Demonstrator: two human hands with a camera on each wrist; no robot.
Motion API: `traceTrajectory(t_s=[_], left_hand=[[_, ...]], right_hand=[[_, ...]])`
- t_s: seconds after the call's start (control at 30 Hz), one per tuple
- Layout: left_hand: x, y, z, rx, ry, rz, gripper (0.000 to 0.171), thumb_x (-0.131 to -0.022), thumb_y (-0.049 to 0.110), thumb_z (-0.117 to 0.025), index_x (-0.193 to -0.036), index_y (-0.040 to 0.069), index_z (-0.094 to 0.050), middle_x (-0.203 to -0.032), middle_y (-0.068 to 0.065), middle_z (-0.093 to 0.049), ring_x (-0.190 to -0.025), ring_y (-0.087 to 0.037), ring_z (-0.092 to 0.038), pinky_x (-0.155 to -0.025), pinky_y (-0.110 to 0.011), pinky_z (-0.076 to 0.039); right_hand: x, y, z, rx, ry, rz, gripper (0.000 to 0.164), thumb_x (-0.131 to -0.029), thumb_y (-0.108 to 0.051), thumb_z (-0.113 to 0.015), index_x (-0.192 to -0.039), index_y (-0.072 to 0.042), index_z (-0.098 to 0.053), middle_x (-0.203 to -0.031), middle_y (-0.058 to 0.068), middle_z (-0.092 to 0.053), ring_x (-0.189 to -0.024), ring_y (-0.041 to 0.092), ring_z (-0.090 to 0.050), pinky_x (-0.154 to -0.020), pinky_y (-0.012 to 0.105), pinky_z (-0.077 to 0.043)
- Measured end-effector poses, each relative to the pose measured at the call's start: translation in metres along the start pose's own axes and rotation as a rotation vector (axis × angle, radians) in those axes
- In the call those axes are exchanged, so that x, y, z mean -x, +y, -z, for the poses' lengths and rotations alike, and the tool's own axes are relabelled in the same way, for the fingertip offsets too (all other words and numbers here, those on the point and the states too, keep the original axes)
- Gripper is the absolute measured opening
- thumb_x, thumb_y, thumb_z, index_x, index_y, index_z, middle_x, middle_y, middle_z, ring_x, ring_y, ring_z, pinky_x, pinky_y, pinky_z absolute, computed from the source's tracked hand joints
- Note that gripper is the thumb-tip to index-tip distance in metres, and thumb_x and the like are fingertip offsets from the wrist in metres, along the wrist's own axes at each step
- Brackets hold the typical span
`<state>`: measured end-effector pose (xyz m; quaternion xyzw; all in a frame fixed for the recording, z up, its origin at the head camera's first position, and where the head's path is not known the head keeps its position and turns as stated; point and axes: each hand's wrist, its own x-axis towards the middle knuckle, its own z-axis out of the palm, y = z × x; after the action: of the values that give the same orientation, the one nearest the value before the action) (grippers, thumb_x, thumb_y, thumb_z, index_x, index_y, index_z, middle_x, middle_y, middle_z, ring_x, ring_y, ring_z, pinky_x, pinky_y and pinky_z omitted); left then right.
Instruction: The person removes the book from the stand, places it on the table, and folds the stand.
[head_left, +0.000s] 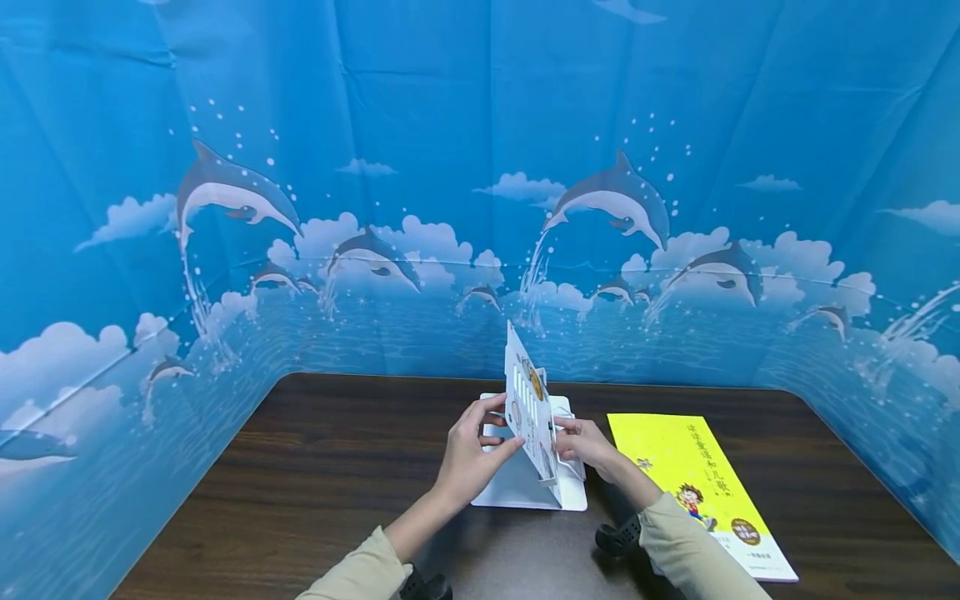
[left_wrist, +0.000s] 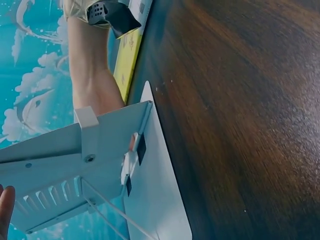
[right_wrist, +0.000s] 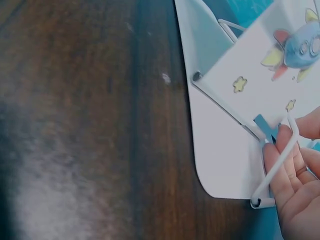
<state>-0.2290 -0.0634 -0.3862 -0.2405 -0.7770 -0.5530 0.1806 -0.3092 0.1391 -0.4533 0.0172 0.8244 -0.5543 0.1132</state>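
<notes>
A white metal book stand [head_left: 528, 408] with cartoon prints stands on the table, its panel raised at a steep tilt above a flat base plate [head_left: 510, 492]. At the panel's near left side, my left hand [head_left: 477, 446] holds it with the thumb and fingers; in the left wrist view only a fingertip shows at the edge. On the other side, my right hand [head_left: 585, 442] grips the stand low down. The right wrist view shows its curled fingers [right_wrist: 285, 170] around a bent white wire arm [right_wrist: 277, 167]. Slots and a bracket [left_wrist: 89, 132] show in the left wrist view.
A yellow book [head_left: 697, 492] lies flat to the right of the stand, near the right forearm. Both are on a dark wood-grain table [head_left: 337, 467]. A blue curtain [head_left: 420, 125] printed with dolphins surrounds the table's back and sides.
</notes>
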Motion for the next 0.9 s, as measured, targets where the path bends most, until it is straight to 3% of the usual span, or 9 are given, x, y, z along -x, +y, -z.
traceTrajectory(t_s=[0.13, 0.3, 0.43, 0.63, 0.73, 0.9], left_hand=[[0.000, 0.001, 0.000, -0.006, 0.000, 0.004, 0.053, -0.075, 0.007, -0.072, -0.123, 0.004, -0.049, -0.112, -0.008, -0.054, -0.091, -0.024, -0.058, -0.069, -0.027, -0.053], [0.000, -0.002, 0.003, -0.007, -0.026, 0.021, 0.051, -0.076, 0.010, -0.072, -0.122, 0.007, -0.051, -0.111, -0.007, -0.055, -0.091, -0.023, -0.058, -0.070, -0.031, -0.054], [-0.001, -0.010, 0.010, -0.032, -0.044, 0.028, 0.051, -0.075, 0.015, -0.073, -0.121, 0.005, -0.052, -0.112, -0.010, -0.056, -0.093, -0.027, -0.059, -0.072, -0.033, -0.053], [0.001, -0.034, 0.028, -0.084, -0.090, 0.145, 0.048, -0.077, 0.015, -0.072, -0.118, 0.002, -0.053, -0.111, -0.015, -0.058, -0.097, -0.030, -0.060, -0.076, -0.040, -0.052], [0.001, -0.049, 0.036, -0.152, -0.140, 0.181, 0.041, -0.080, 0.018, -0.068, -0.115, 0.002, -0.055, -0.110, -0.016, -0.059, -0.100, -0.031, -0.058, -0.078, -0.043, -0.051], [0.003, -0.074, 0.046, -0.369, -0.273, 0.175, 0.035, -0.084, 0.020, -0.063, -0.112, 0.000, -0.058, -0.112, -0.015, -0.059, -0.105, -0.031, -0.055, -0.086, -0.047, -0.045]], right_hand=[[0.002, 0.001, 0.000, 0.005, -0.012, 0.025, 0.050, -0.082, -0.007, -0.058, -0.130, 0.001, -0.047, -0.105, 0.013, -0.062, -0.084, 0.018, -0.057, -0.073, 0.031, -0.050], [0.008, 0.003, 0.001, 0.008, -0.002, 0.049, 0.052, -0.082, -0.008, -0.059, -0.131, 0.002, -0.044, -0.090, 0.011, -0.057, -0.079, 0.018, -0.054, -0.068, 0.028, -0.050], [0.019, -0.002, -0.001, -0.008, 0.034, 0.077, 0.052, -0.084, -0.018, -0.061, -0.131, 0.000, -0.044, -0.098, 0.010, -0.056, -0.085, 0.019, -0.055, -0.073, 0.032, -0.051], [0.042, -0.012, -0.008, -0.027, 0.087, 0.144, 0.049, -0.089, -0.027, -0.057, -0.129, -0.002, -0.045, -0.109, 0.012, -0.054, -0.099, 0.024, -0.053, -0.083, 0.042, -0.048], [0.054, -0.017, -0.010, -0.054, 0.086, 0.194, 0.051, -0.091, -0.032, -0.051, -0.132, -0.003, -0.041, -0.116, 0.014, -0.051, -0.107, 0.028, -0.050, -0.087, 0.045, -0.045], [0.073, -0.024, -0.020, -0.028, 0.063, 0.310, 0.054, -0.093, -0.036, -0.043, -0.139, -0.009, -0.030, -0.128, 0.013, -0.043, -0.117, 0.031, -0.042, -0.094, 0.051, -0.037]])
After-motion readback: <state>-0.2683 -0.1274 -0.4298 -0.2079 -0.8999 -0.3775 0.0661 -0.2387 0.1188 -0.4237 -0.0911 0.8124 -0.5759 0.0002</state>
